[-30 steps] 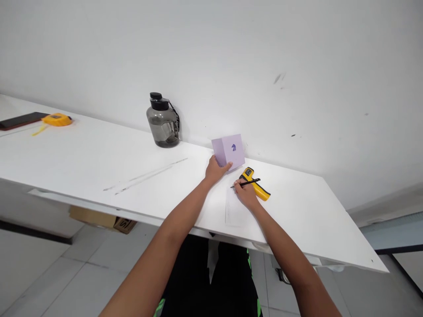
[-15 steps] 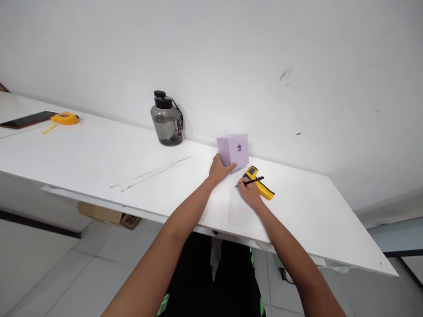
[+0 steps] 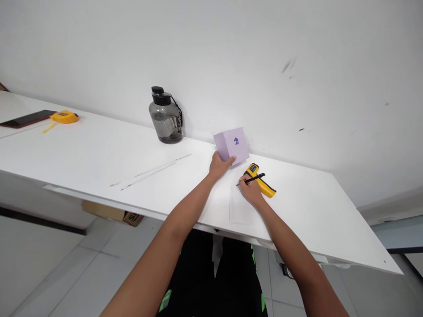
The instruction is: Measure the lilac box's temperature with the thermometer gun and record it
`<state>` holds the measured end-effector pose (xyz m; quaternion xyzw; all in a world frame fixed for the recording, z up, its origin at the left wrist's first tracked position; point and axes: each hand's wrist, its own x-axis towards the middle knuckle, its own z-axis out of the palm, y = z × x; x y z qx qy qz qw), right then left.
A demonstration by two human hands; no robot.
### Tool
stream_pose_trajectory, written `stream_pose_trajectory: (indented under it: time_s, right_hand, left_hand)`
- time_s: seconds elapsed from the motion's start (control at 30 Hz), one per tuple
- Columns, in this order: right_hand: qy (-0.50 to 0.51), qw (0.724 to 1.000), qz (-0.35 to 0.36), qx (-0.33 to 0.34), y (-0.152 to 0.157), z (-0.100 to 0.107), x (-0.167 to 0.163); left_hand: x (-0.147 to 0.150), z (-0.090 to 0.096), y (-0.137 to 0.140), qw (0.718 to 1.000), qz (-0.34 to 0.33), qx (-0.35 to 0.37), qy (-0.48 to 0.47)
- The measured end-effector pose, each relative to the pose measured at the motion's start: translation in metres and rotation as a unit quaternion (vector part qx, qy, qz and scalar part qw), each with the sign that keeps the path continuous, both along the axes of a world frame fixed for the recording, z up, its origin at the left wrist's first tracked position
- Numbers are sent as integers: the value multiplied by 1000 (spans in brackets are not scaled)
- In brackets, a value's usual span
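A lilac box with a dark horse-head mark is gripped at its lower left by my left hand, thumb across the front. It leans to one side near the wall. My right hand pinches a black pen, its tip pointing down to the left. Under that hand lies a pale sheet of paper, hard to make out against the white table. A yellow and black infrared thermometer lies just beyond my right hand, which covers part of it.
The white table runs along a wall. A grey water bottle stands at the back. Further left lie a yellow tape measure and a dark flat device. A cardboard box sits below the table.
The lilac box has gone from nearly upright to tilted in my left hand. My right hand still holds the pen in almost the same place. The view has shifted slightly.
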<state>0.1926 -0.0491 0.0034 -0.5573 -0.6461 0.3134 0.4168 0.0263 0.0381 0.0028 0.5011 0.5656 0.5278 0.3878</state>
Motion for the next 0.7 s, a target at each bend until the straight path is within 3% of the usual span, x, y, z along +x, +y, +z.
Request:
stream_pose_trajectory:
  time_s: [0.23, 0.3, 0.4, 0.57, 0.7]
  right_hand:
    - [30, 998, -46, 6, -4, -2, 1]
    - [-19, 997, -55, 56, -7, -3, 0]
    - [-139, 984, -13, 114, -11, -5, -2]
    - [-323, 940, 37, 102, -11, -5, 4]
    - [-390, 915, 62, 80, -12, -2, 7]
  left_hand:
    - [0, -5, 0, 1000, -7, 10, 9]
    - [-1, -7, 2, 1000, -9, 11, 5]
    - [-2, -9, 5, 1000, -10, 12, 12]
    - [-2, -9, 5, 999, -4, 11, 32]
    - [-2, -5, 2, 1000, -11, 7, 25]
